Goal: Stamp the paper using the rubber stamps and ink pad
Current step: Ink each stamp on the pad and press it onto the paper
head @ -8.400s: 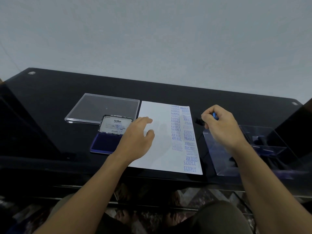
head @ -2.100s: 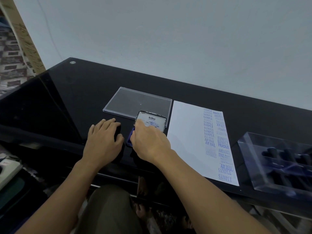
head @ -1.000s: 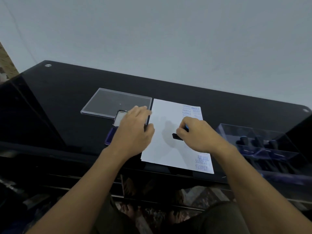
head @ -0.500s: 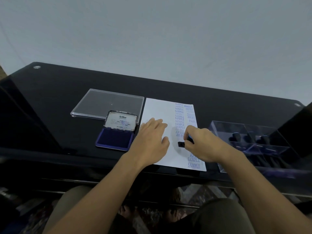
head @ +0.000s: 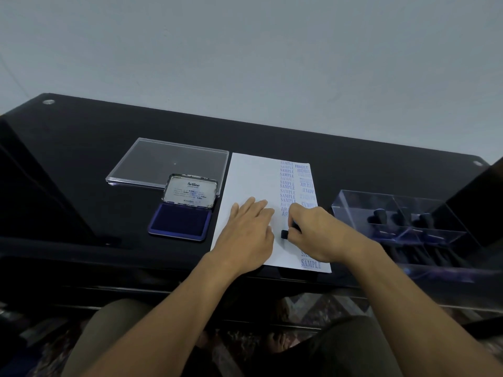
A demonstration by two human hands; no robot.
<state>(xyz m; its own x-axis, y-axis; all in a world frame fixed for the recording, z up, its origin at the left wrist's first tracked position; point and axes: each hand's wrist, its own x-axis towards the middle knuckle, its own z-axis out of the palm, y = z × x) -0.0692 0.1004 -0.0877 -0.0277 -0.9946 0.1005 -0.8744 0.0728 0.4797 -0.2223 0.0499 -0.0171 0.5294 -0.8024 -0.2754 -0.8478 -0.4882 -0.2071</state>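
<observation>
A white sheet of paper (head: 253, 180) lies on the black table, with two columns of blue stamp prints down its right side. My left hand (head: 249, 232) rests flat on the paper's lower middle, fingers straight. My right hand (head: 317, 235) grips a small black rubber stamp (head: 284, 234), held down on the paper in the left column of prints. The open ink pad (head: 181, 221), a blue pad with its metal lid raised, sits left of the paper.
A clear plastic lid (head: 168, 161) lies behind the ink pad. A clear plastic box (head: 362, 202) with several dark stamps stands right of the paper. The table's front edge (head: 136, 257) runs just below the pad and paper.
My right hand carried the stamp from the ink pad to the paper and brought it down. My left hand moved from beside the pad onto the paper.
</observation>
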